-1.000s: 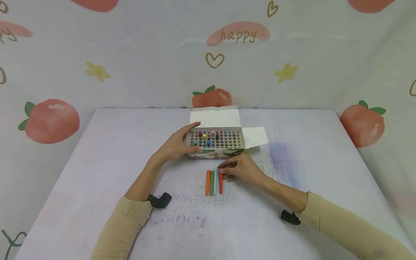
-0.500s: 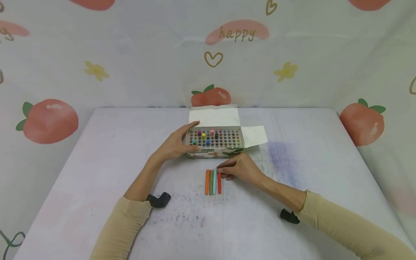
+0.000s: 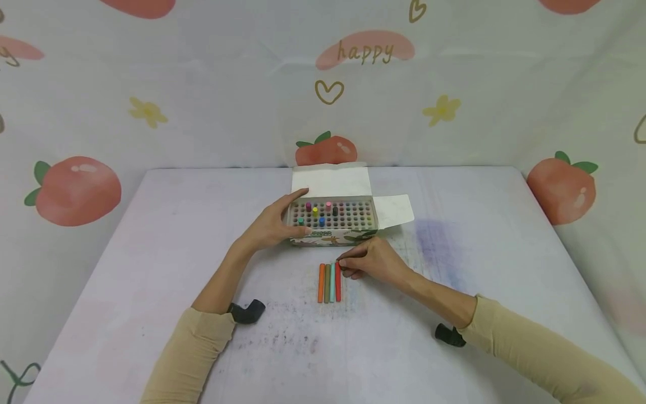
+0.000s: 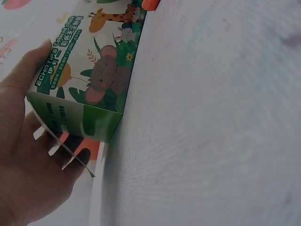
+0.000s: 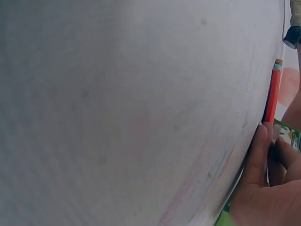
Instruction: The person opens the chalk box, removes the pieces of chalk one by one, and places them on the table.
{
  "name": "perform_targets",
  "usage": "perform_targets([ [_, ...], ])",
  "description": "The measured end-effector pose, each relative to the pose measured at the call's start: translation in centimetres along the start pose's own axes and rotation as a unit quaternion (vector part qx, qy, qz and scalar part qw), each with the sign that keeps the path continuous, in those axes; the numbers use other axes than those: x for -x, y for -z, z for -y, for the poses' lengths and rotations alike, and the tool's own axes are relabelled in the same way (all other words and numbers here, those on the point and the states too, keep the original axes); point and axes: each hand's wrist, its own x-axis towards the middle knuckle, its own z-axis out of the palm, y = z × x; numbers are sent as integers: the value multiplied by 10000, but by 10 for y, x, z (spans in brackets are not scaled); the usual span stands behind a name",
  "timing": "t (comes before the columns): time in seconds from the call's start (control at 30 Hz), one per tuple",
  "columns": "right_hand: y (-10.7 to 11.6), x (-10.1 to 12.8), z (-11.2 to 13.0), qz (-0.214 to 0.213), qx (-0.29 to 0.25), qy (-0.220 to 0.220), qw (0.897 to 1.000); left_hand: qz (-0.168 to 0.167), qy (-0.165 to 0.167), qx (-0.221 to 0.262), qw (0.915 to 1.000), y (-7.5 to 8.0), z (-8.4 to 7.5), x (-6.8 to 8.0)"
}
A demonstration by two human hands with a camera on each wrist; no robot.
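Note:
A chalk box [image 3: 334, 238] with a printed jungle pattern stands with its lid up. Several coloured chalk ends poke from its holed top. My left hand [image 3: 272, 224] grips the box's left end, thumb on the front and fingers toward the back; the printed elephant [image 4: 110, 75] shows in the left wrist view. In front of the box, an orange chalk [image 3: 321, 283], an olive chalk [image 3: 327, 284] and a light blue chalk [image 3: 332, 283] lie side by side. Beside the blue one, my right hand [image 3: 375, 261] pinches the far end of a red chalk [image 3: 338, 283].
The white lid flap [image 3: 331, 180] leans back behind the box, and a side flap [image 3: 393, 211] sticks out to the right. Chalk smudges mark the white table [image 3: 439, 252]. A patterned cloth [image 3: 242, 112] hangs behind the table.
The red chalk has moved left with my right hand's fingertips, closing the gap to the light blue chalk. My left hand stays on the box.

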Motion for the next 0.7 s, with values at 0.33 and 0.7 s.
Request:
perform_targets([
  [0.33,3,1,2,91,114,40,9999,-13,16,-33,10000,0,0,0],
  [0.7,13,2,18,233,838,576,9945,-10,37,-15,10000,0,-1,0],
])
